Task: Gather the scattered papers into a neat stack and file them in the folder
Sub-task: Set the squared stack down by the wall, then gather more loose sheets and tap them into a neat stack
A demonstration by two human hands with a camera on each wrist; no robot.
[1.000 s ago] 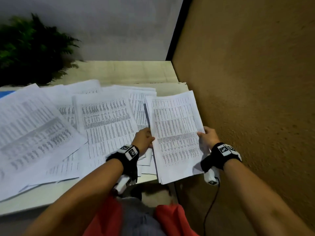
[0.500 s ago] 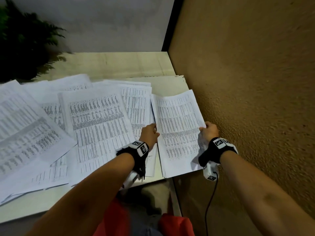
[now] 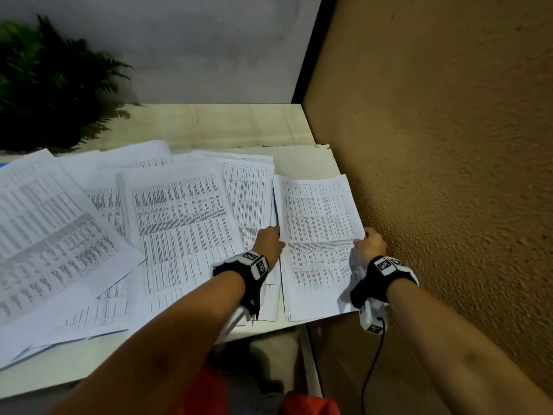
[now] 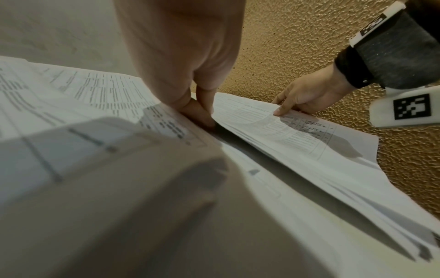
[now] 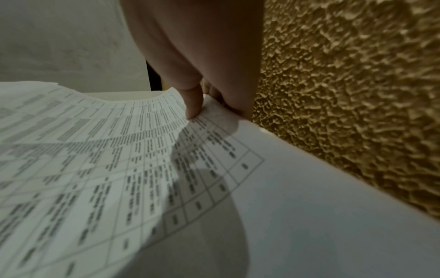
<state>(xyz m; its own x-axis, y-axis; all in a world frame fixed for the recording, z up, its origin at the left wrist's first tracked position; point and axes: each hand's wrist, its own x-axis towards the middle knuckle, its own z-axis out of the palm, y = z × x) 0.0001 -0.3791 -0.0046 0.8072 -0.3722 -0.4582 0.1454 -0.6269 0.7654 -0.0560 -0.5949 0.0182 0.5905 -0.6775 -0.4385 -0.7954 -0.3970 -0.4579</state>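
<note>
A stack of printed papers (image 3: 317, 235) lies at the table's right end, beside the wall. My right hand (image 3: 369, 245) pinches its right edge, thumb (image 5: 192, 105) on top and the fingers beneath. My left hand (image 3: 270, 241) is at the stack's left edge, and its curled fingertips (image 4: 202, 112) are tucked against that edge. Several loose printed sheets (image 3: 179, 229) lie fanned and overlapping across the table to the left. A small blue corner (image 3: 2, 165), possibly the folder, shows at the far left under the papers.
A rough brown wall (image 3: 434, 175) runs close along the table's right side. A green plant (image 3: 45, 82) stands at the back left. Bare pale tabletop (image 3: 209, 124) shows behind the papers. The stack's near end overhangs the table's front edge (image 3: 269, 327).
My left hand has slid from the top of the stack to its left edge. The stack sits a little nearer the wall, and both hands stay on it.
</note>
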